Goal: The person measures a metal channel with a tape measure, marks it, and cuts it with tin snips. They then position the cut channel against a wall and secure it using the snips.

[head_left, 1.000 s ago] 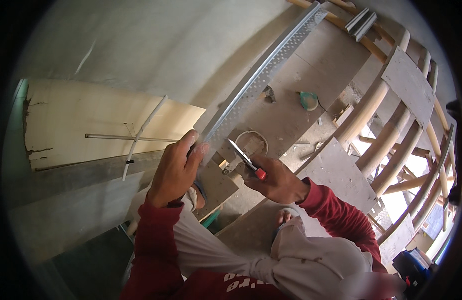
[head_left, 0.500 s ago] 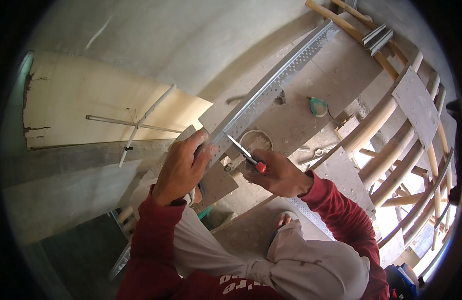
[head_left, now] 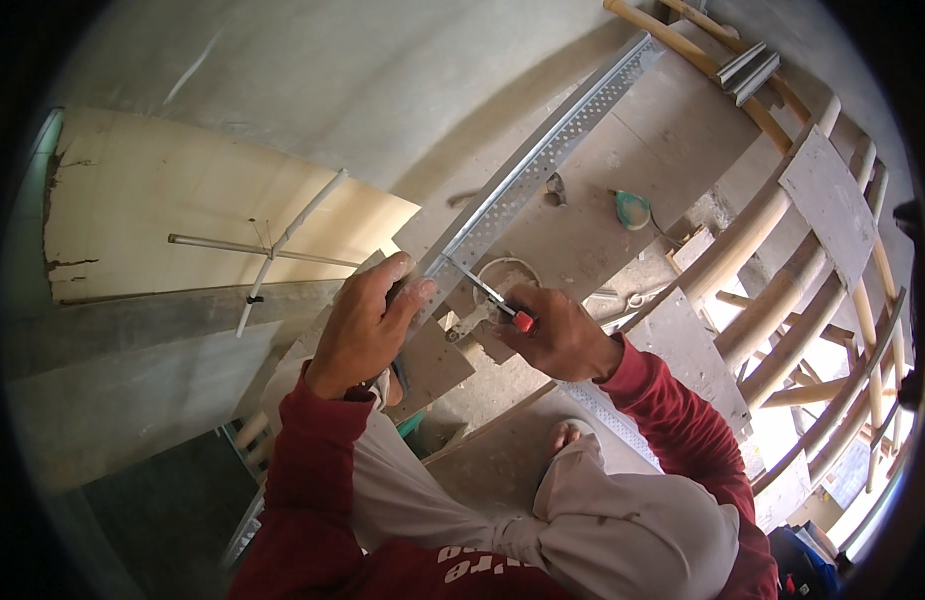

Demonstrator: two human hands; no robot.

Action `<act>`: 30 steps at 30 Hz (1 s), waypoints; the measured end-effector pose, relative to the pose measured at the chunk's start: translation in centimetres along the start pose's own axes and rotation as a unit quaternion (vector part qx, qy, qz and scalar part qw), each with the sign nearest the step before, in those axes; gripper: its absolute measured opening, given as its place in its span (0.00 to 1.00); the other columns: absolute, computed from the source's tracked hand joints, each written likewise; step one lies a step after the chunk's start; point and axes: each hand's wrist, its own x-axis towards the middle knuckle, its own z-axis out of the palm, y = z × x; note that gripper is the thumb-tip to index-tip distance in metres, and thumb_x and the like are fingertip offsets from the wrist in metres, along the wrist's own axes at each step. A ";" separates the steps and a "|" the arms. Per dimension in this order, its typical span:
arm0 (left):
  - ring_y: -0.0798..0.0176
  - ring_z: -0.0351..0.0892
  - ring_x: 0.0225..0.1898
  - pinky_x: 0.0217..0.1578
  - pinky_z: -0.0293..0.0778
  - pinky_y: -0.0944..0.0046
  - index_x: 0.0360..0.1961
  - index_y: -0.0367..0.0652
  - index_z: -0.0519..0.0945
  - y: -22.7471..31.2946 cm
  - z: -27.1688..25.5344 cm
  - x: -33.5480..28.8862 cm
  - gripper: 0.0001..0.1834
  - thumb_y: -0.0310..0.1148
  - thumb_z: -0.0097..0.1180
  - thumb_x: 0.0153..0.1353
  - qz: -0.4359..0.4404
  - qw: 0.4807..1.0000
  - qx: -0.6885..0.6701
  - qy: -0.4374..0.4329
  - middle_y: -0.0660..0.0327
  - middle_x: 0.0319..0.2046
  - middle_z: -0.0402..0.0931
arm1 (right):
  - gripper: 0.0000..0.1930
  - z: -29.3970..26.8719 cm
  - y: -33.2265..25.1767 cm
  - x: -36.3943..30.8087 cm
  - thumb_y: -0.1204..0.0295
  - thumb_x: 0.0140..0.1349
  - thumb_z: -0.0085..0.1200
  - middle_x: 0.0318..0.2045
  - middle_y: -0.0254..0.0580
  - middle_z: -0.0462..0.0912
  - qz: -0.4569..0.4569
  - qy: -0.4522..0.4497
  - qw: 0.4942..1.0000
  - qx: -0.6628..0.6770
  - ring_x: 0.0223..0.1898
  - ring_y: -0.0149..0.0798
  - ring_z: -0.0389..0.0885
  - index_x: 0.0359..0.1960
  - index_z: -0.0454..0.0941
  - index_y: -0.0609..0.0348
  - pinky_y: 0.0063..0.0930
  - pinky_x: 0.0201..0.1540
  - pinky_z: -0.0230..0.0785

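Note:
My left hand (head_left: 360, 325) is closed on the near end of a long perforated metal angle strip (head_left: 522, 178), thumb on top and fingers curled round its edge. The strip slants away to the far right. In my right hand (head_left: 564, 335) is a narrow-bladed hand tool with a red and black handle (head_left: 522, 320). Its thin metal blade reaches the strip just beyond my left thumb, and the tip meets the bend. Whether it is a saw or a knife I cannot tell.
A white round bucket (head_left: 507, 272) stands below the strip. A teal and tan bowl-like thing (head_left: 632, 210) lies on the boards. Bamboo poles (head_left: 772, 310) form a railing at right, with short metal channels (head_left: 747, 72) beyond. A grey wall (head_left: 312, 90) rises at left.
My right hand and the tool have moved slightly up along the strip's edge. My left hand keeps its hold. The whole view has shifted a little.

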 end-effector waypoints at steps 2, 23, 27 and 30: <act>0.52 0.71 0.26 0.32 0.69 0.56 0.38 0.29 0.74 -0.2 0.0 0.1 0.19 0.41 0.54 0.68 -0.031 0.999 -0.036 -0.021 0.47 0.23 0.72 | 0.13 0.2 0.4 0.0 0.72 0.55 0.63 0.22 0.55 0.76 -0.023 0.021 0.999 -0.040 0.24 0.58 0.76 0.34 0.73 0.66 0.45 0.28 0.66; 0.59 0.70 0.28 0.33 0.68 0.60 0.39 0.29 0.74 -0.8 0.3 0.4 0.20 0.42 0.54 0.69 -0.091 0.986 -0.130 -0.050 0.52 0.26 0.72 | 0.15 1.4 2.2 1.9 0.66 0.59 0.62 0.20 0.55 0.73 -0.055 0.073 0.995 -0.029 0.24 0.61 0.73 0.32 0.72 0.65 0.47 0.30 0.64; 0.63 0.67 0.26 0.30 0.66 0.62 0.36 0.32 0.73 -0.3 0.0 0.8 0.19 0.42 0.53 0.69 -0.096 0.983 -0.140 -0.069 0.56 0.23 0.69 | 0.15 0.9 2.4 2.3 0.65 0.60 0.61 0.19 0.55 0.73 -0.048 0.069 0.996 -0.025 0.24 0.60 0.74 0.31 0.73 0.65 0.47 0.30 0.65; 0.68 0.64 0.25 0.28 0.64 0.64 0.31 0.34 0.71 0.2 -0.3 1.1 0.18 0.41 0.53 0.69 -0.084 0.985 -0.135 -0.070 0.60 0.20 0.66 | 0.12 0.8 2.4 2.3 0.67 0.62 0.59 0.20 0.53 0.75 -0.040 0.050 0.998 -0.023 0.23 0.57 0.75 0.32 0.74 0.64 0.45 0.29 0.66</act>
